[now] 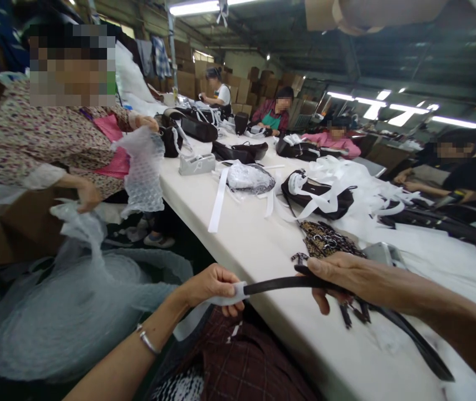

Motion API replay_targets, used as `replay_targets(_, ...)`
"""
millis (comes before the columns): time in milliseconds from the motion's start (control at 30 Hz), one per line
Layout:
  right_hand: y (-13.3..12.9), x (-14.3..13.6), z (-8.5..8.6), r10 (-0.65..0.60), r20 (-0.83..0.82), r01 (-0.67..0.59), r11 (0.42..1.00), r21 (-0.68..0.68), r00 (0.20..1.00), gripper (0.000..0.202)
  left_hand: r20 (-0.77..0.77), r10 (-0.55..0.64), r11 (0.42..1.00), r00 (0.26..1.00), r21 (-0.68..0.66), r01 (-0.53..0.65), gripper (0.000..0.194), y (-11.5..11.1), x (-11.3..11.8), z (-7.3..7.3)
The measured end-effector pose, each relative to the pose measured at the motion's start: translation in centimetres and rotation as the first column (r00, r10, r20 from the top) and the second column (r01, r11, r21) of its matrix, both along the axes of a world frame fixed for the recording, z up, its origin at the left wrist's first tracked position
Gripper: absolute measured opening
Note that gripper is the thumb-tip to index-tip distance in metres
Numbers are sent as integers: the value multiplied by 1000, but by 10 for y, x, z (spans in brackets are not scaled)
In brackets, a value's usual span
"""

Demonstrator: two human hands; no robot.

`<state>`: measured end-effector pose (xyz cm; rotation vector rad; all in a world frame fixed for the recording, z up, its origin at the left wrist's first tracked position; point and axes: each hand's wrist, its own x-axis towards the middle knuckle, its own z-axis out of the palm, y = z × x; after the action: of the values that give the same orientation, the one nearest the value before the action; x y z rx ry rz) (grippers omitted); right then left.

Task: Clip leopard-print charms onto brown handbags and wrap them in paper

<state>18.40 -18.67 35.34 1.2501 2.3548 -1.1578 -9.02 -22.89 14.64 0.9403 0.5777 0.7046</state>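
To the left of the left hand (216, 284), a large roll of bubble wrap (70, 312) is seen below a co-worker's hands. The left hand is closed in a pinch on a white strip (196, 317), laid at the end of a dark strap (279, 284); whether it is fully wrapped round cannot be told, as the fingers cover it. The strap is stretched from there to the right hand, over the edge of the surface (238, 239). Covering the strap end seems to be the step in hand; a steady pinch and an even strap are called for. By the right hand (338, 275), the strap is held between thumb and part-curled fingers, its tail trailing rightward. Just beyond that hand, patterned straps (329, 236) are piled. No brand, label or writing can be read.
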Motion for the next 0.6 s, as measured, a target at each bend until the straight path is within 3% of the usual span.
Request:
replay_targets(100,0,-6,-1,-30,49,27,998,51,998,68,-23,-5,1000,1000,31,5,38,-1,11,15)
replay_targets(200,3,-8,-10,-87,-14,88,994,69,996,58,-66,33,998,997,62,-29,35,-3,21,25)
replay_targets(300,5,-5,-13,-79,-101,83,996,40,992,47,-131,96,989,987,121,-80,29,-3,21,26)
replay_targets(400,6,2,-8,-68,-30,68,998,4,997,49,-223,219,958,950,233,-166,24,-2,10,25)
replay_targets(500,6,10,-2,-44,55,48,997,-61,998,56,-327,390,884,861,396,-249,20,0,-4,27)
replay_targets(600,7,16,-4,-89,27,92,986,-140,996,58,-375,587,732,718,625,-272,15,-1,-9,30)
